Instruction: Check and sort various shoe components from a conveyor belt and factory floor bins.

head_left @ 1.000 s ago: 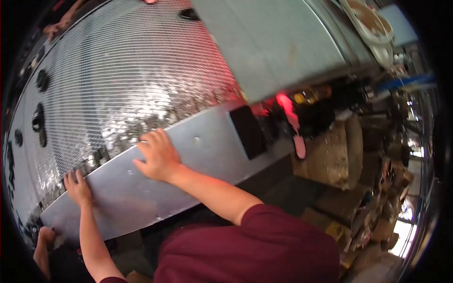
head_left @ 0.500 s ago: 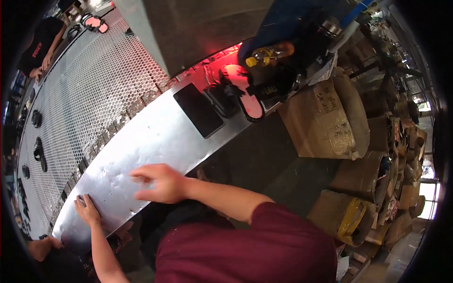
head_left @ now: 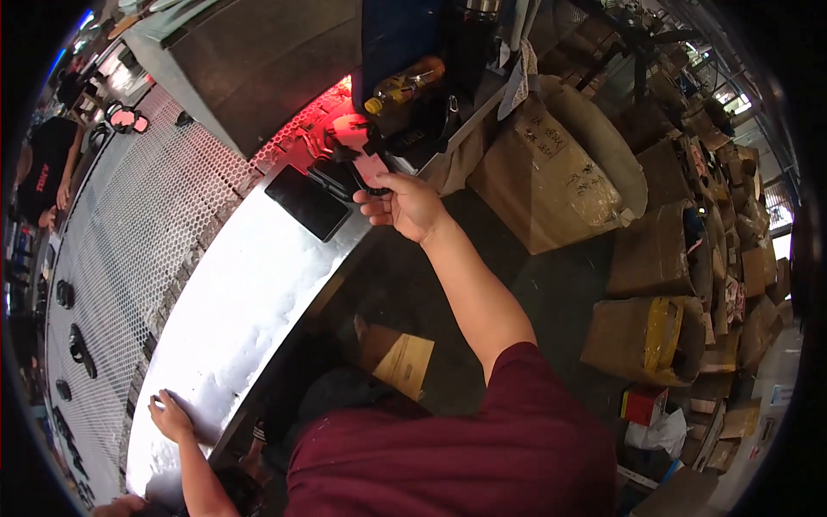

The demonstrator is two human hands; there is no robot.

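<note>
My right hand (head_left: 405, 207) is at the near end of a black sandal with a pink insole (head_left: 370, 164). Its thumb lies over the insole's end and the fingers curl round the edge below. The sandal rests at the far end of a shiny metal ledge (head_left: 224, 310), among black straps that may belong to a second one. A dark flat tablet-like panel (head_left: 307, 202) lies just left of it. Further down the ledge, my left hand (head_left: 172, 420) rests on the metal with its fingers stretched out, holding nothing.
A mesh conveyor (head_left: 155, 189) with several dark sandals runs along the left, under a grey metal housing (head_left: 258, 69) glowing red inside. Behind the sandal lies a yellow-capped bottle (head_left: 405, 84). Cardboard boxes (head_left: 551, 172) crowd the right. Another person (head_left: 47, 164) stands across the conveyor.
My right hand has moved from over the middle of the ledge, forward and right to the pink-insoled sandal, and closed on its end. My left hand stays on the ledge. The whole view has turned.
</note>
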